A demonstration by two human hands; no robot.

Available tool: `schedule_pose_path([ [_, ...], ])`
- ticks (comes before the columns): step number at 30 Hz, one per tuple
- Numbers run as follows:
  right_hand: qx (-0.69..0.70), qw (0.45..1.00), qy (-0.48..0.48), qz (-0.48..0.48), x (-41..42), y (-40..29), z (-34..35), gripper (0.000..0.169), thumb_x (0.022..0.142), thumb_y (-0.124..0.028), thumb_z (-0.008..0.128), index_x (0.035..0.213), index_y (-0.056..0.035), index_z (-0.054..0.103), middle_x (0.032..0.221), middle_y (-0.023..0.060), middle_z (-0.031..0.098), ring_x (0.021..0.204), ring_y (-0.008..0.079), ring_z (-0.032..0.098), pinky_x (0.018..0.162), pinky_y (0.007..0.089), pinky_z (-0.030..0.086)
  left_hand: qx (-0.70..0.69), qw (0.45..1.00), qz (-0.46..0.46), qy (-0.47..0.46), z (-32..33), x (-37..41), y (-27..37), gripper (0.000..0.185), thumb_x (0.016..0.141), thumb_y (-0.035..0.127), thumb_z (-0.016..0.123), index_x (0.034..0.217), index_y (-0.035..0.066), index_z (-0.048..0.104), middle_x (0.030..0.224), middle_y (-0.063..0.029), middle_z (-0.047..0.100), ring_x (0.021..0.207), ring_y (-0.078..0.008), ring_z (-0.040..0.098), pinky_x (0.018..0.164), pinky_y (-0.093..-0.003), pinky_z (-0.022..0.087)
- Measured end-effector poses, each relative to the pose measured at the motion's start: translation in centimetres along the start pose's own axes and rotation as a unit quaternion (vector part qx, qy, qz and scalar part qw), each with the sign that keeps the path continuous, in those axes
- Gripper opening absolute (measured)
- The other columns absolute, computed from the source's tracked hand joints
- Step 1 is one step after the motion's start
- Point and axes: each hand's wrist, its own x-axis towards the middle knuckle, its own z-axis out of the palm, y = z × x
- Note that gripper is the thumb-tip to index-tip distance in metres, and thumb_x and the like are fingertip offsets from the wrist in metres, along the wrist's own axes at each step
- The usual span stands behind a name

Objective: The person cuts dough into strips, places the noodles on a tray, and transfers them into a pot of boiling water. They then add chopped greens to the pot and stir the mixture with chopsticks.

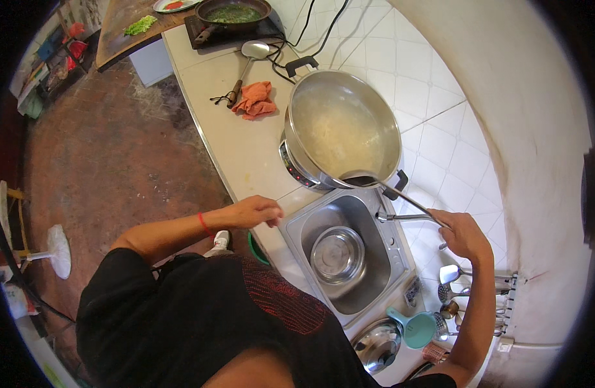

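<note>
My right hand [465,234] grips the handle of a metal ladle [365,178], whose bowl rests inside the near rim of a large steel pot [292,114]. Cloudy, pale liquid [343,133] fills the lower part of the pot, which stands tilted in the view on an electric cooker [297,169] with red lights. My left hand [261,212], its fingers loosely curled and holding nothing, hovers by the counter's front edge, left of the steel sink [380,286]. Inside the sink sits a round metal basin [337,254].
An orange cloth [255,101] and a metal spatula or ladle [255,50] lie on the counter. Behind them, a frying pan [233,13] stands on a black hob. A tap [406,217] reaches over the sink. Turquoise dipper [420,330], metal lid [377,345] and hanging utensils [450,275] are at lower right.
</note>
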Motion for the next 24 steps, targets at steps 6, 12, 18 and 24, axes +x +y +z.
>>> schedule_pose_path([
  [6,0.02,0.997,0.049,-0.055,3.8,-2.6,3.1,0.036,0.07,-0.003,0.048,0.105,-0.0099,0.052,0.079,0.0209,0.056,0.074,0.037,0.053,0.068,0.0422,0.042,-0.056,0.993,-0.081,0.065,-3.1,-3.1,0.4,0.031,0.088,0.027,0.036,0.1,0.001,0.05,0.091,-0.009,0.057,0.086,-0.0166,0.054,0.074,-0.0307,0.041],
  [12,-0.035,0.992,0.119,-0.039,7.5,-4.8,5.3,0.037,0.07,-0.001,0.045,0.107,-0.0056,0.048,0.071,0.0219,0.054,0.07,0.0354,0.055,0.063,0.0423,0.044,-0.047,0.995,-0.044,0.077,-4.2,-3.8,1.0,0.032,0.088,0.027,0.037,0.1,0.001,0.05,0.091,-0.0093,0.057,0.086,-0.0172,0.054,0.075,-0.0307,0.041],
  [18,-0.053,0.983,0.172,-0.034,11.0,-4.8,6.7,0.041,0.07,0.001,0.044,0.11,-0.0051,0.047,0.07,0.0211,0.055,0.067,0.0357,0.055,0.06,0.0424,0.044,-0.07,0.99,-0.042,0.111,-3.9,-4.3,-0.4,0.029,0.087,0.022,0.039,0.095,-0.004,0.05,0.084,-0.01,0.058,0.079,-0.0158,0.056,0.073,-0.0278,0.043],
  [24,-0.091,0.969,0.231,0.0,13.6,-2.3,6.8,0.04,0.071,0.001,0.044,0.11,-0.0072,0.045,0.071,0.0214,0.055,0.068,0.0369,0.055,0.061,0.0436,0.044,-0.102,0.985,-0.063,0.124,-4.3,-4.9,-1.2,0.028,0.087,0.022,0.039,0.096,-0.002,0.05,0.084,-0.0081,0.058,0.078,-0.0142,0.055,0.07,-0.0258,0.041],
])
